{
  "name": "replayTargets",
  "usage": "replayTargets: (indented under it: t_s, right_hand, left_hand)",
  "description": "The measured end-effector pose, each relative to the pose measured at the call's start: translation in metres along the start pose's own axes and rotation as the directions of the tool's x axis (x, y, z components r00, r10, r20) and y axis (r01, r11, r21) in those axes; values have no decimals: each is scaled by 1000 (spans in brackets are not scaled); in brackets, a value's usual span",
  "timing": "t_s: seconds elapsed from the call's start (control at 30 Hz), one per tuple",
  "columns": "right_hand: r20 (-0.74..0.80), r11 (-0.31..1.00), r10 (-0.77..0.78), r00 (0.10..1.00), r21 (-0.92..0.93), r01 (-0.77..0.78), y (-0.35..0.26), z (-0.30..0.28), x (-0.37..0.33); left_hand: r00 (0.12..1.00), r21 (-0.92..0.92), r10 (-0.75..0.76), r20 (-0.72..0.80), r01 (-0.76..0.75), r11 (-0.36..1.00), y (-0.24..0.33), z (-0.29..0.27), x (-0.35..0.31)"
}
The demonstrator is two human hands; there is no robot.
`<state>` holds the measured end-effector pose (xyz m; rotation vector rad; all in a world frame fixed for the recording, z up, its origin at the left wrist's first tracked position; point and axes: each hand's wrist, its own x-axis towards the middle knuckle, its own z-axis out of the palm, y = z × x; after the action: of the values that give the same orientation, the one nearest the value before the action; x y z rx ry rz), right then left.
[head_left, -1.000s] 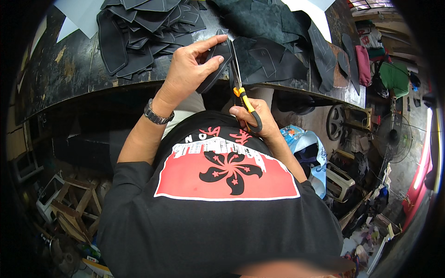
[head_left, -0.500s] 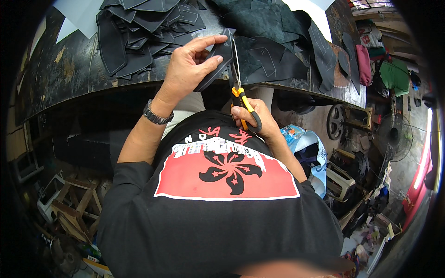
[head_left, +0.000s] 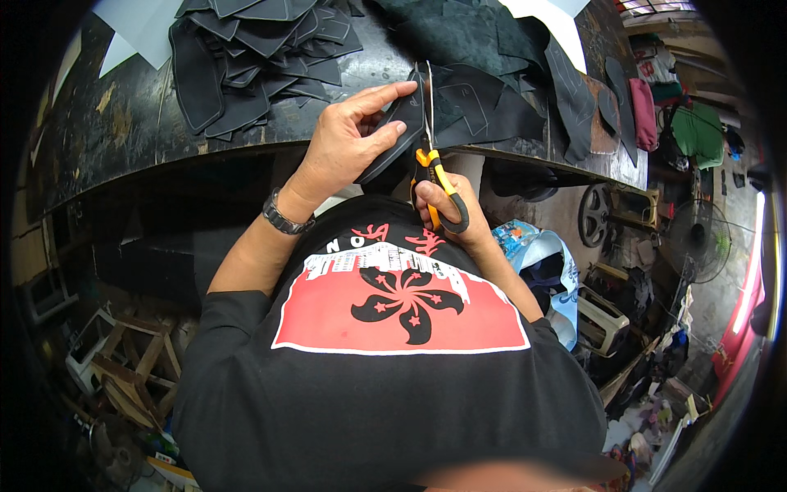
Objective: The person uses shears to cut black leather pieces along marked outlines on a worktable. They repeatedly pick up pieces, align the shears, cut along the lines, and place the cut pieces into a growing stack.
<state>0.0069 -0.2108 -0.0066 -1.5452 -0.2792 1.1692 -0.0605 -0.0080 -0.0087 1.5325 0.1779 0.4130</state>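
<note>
Between its thumb and fingers, my left hand [head_left: 354, 131] pinches a black leather piece [head_left: 392, 146] held tilted at the table's near edge. A pair of scissors [head_left: 429, 156] with yellow and black handles is in my right hand [head_left: 459, 205], fingers wrapped round the grips. Its blades point away from me and lie along the right edge of the leather piece. Whether they are cutting into the edge I cannot tell. Some fingers of the right hand are hidden behind the handles.
A heap of cut black pieces with pale outlines [head_left: 254, 61] lies on the worn dark table [head_left: 98, 123] at the left. Larger dark leather sheets [head_left: 484, 49] spread at the right. Below on that side are a blue bag [head_left: 561, 287] and a standing fan [head_left: 705, 238].
My left hand and the leather piece have shifted slightly right and toward me. The scissors have moved a little to the right with my right hand.
</note>
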Motion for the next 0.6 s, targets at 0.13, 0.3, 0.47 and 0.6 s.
replayTargets:
  t_s: [0.13,0.3,0.47,0.6]
  right_hand:
    - [-23,998,11,1000,-61,-12,1,0,0]
    - [-15,992,9,1000,-128,-11,1,-4,0]
    - [-11,994,12,1000,-108,-13,5,-1,3]
    - [-46,997,25,999,-72,-28,2,0,3]
  left_hand:
    - [999,-17,30,-15,-31,999,2,1,1]
    - [1000,-19,20,-2,-20,1000,1,-2,2]
    - [1000,-11,27,-16,-27,1000,-1,-2,2]
    - [1000,16,20,5,-20,1000,-1,-2,1]
